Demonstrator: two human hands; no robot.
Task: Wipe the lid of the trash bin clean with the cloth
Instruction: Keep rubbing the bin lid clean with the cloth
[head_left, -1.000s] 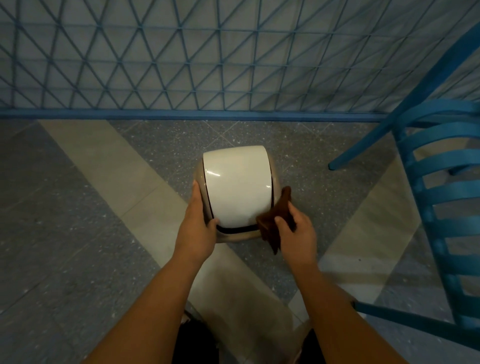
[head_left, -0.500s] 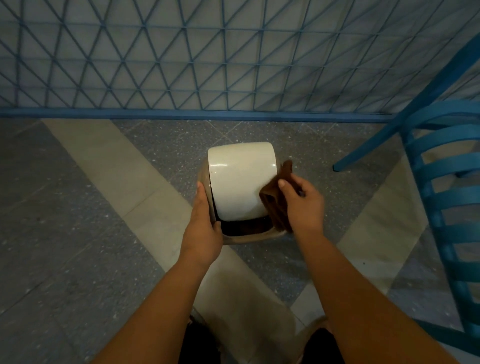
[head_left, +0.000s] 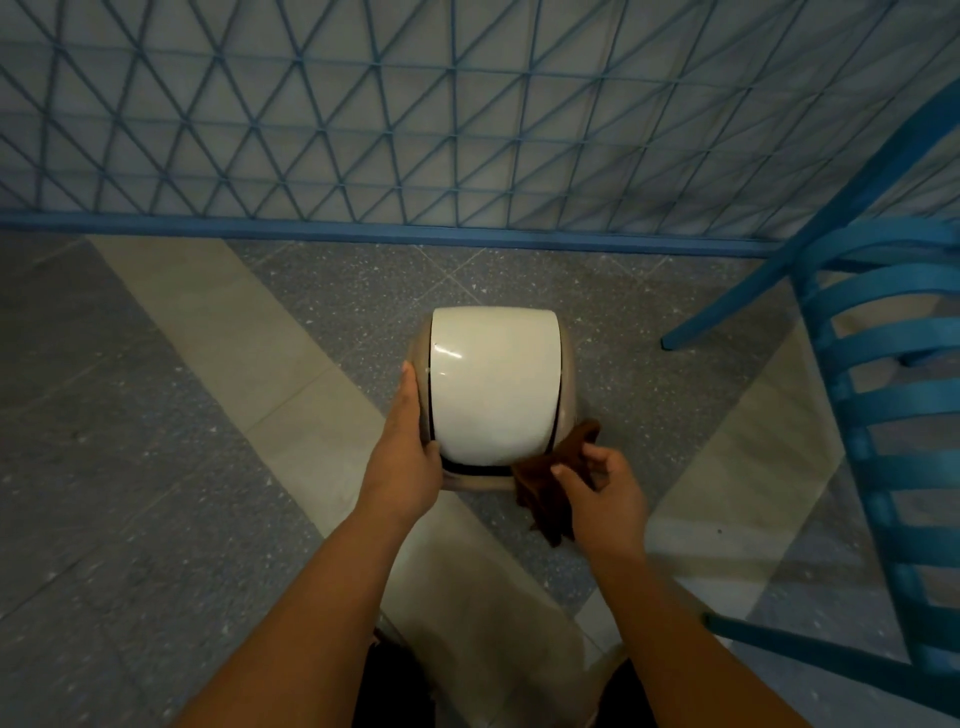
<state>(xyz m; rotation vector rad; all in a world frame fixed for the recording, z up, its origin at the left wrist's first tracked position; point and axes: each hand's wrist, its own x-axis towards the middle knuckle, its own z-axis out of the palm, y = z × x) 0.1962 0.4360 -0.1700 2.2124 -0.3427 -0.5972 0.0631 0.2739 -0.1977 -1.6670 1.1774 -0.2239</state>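
Observation:
A small trash bin stands on the floor with a glossy white swing lid (head_left: 493, 384) set in a beige rim (head_left: 569, 374). My left hand (head_left: 408, 447) lies along the bin's left side, fingers straight against the rim, thumb hooked over the lid's near left corner. My right hand (head_left: 600, 493) pinches a dark brown cloth (head_left: 553, 478) at the bin's near right corner. The cloth touches the rim there and hangs down toward the floor.
A blue slatted chair (head_left: 883, 405) stands close on the right, one leg (head_left: 727, 306) reaching toward the bin. A blue lattice fence (head_left: 415, 130) with a base rail runs behind the bin. Grey and beige floor tiles (head_left: 156, 415) lie on the left.
My right hand has drawn the cloth from the lid's right edge back and down to the near right corner. The lid has swung shut over the dark opening. My left hand stays put.

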